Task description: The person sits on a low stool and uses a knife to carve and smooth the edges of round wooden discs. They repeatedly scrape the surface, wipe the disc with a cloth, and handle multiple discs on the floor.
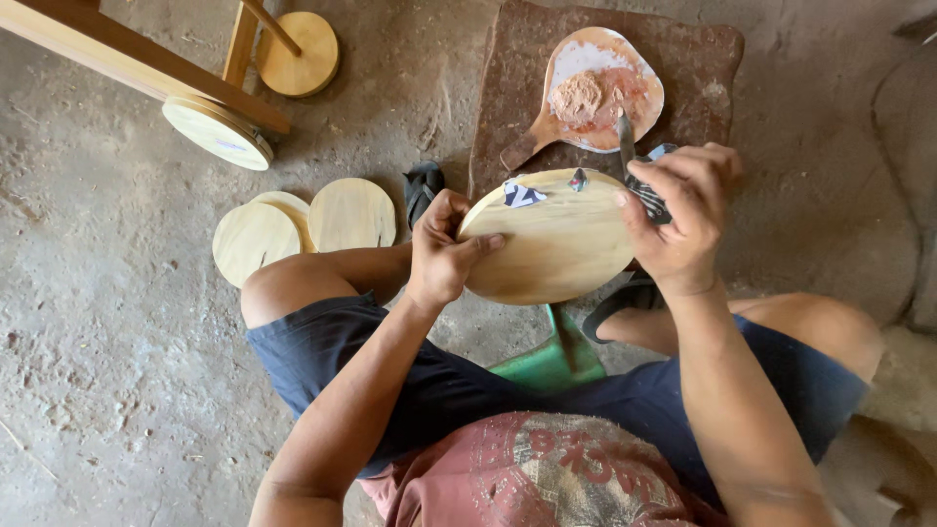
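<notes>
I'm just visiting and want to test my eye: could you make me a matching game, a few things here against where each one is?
Things:
1. round wooden disc
2. putty knife
3. paddle with reddish paste
4. three loose wooden discs

Places:
A. on the flat stone slab
B. on the dirt floor, beside the person's knee
C. in the right hand
D. gripped at its edge by the left hand

Pairs: 1-D, 2-C, 3-A, 4-B

Dirt floor (pixel 117 322), 3 wooden discs (pixel 303 220), flat stone slab (pixel 703 59)
</notes>
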